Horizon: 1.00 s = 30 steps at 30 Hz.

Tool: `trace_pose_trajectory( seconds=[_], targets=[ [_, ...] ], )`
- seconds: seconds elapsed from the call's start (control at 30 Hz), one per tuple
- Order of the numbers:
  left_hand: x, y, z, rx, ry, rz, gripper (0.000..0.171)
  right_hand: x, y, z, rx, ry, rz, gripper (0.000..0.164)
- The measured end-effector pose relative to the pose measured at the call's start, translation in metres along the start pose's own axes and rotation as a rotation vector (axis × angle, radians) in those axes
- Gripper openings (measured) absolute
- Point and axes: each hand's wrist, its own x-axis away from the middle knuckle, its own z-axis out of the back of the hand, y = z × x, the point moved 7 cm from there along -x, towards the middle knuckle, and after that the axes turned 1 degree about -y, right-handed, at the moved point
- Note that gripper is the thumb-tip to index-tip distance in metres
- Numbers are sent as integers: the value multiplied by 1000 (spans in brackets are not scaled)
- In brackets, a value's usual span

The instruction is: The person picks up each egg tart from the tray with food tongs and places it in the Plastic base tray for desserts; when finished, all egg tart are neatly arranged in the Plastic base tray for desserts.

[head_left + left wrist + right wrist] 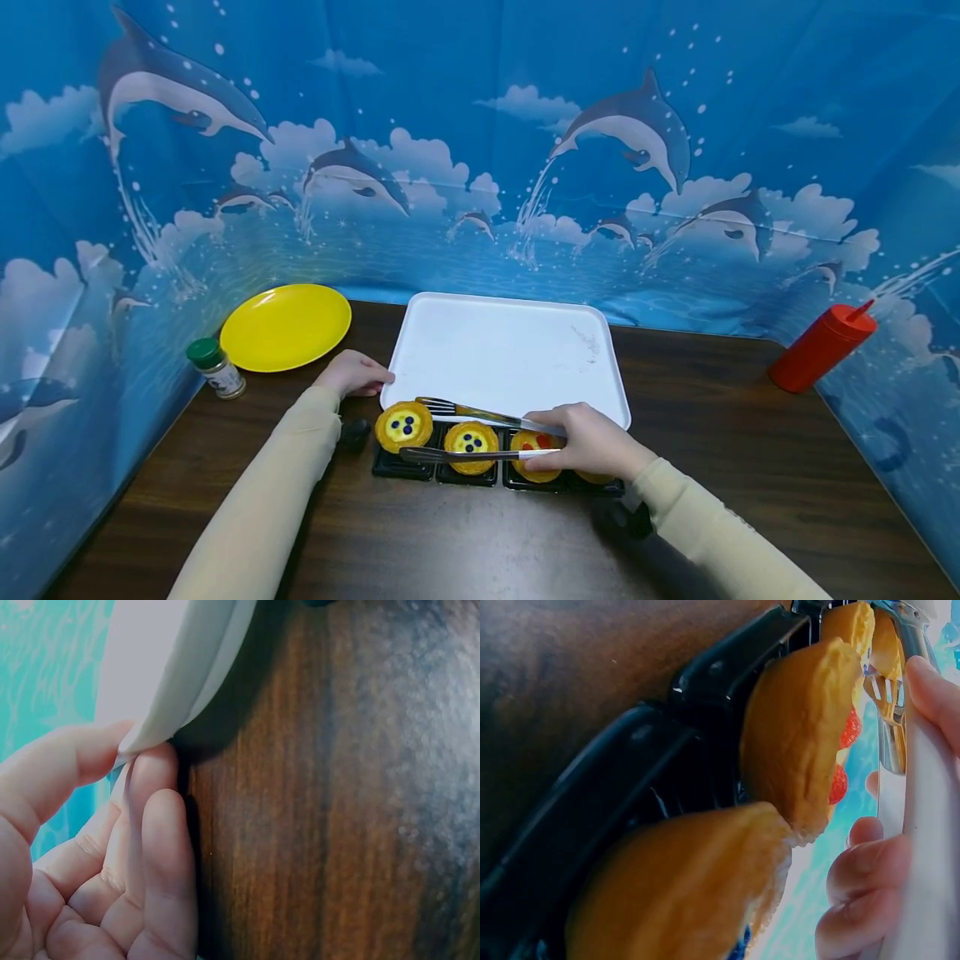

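Observation:
My left hand [354, 372] pinches the near left corner of the white tray [502, 350], thumb above and fingers below the rim [180, 690]. In my right hand [592, 437] are metal tongs [540, 426] with one fork-shaped end; they reach leftward over the tarts. The leftmost blueberry tart [404, 427] lies between the tong ends, offset toward the white tray from its compartment. Beside it, another blueberry tart [471, 442] and a strawberry-topped tart [534, 472] sit in a black plastic tray [402, 469]. My right hand mostly hides the rightmost tart [595, 478].
A yellow plate [285, 327] stands at the back left, next to a green-capped shaker jar [217, 368]. A red squeeze bottle [821, 348] is at the far right. The dolphin-print curtain [480, 150] hangs along the back and sides of the dark wooden table [712, 400].

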Motion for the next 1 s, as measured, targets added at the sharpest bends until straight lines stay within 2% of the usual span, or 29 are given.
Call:
trace_pose_trajectory(
  seconds=[0.23, 0.5, 1.0],
  targets=[
    [-2, -1, 0, -1, 8, 5, 36, 4, 0, -4, -1, 9, 22, 66],
    [1, 2, -1, -3, 4, -17, 37, 4, 0, -5, 16, 5, 9, 66],
    [0, 0, -1, 0, 18, -10, 36, 4, -4, -5, 25, 2, 11, 65]
  ],
)
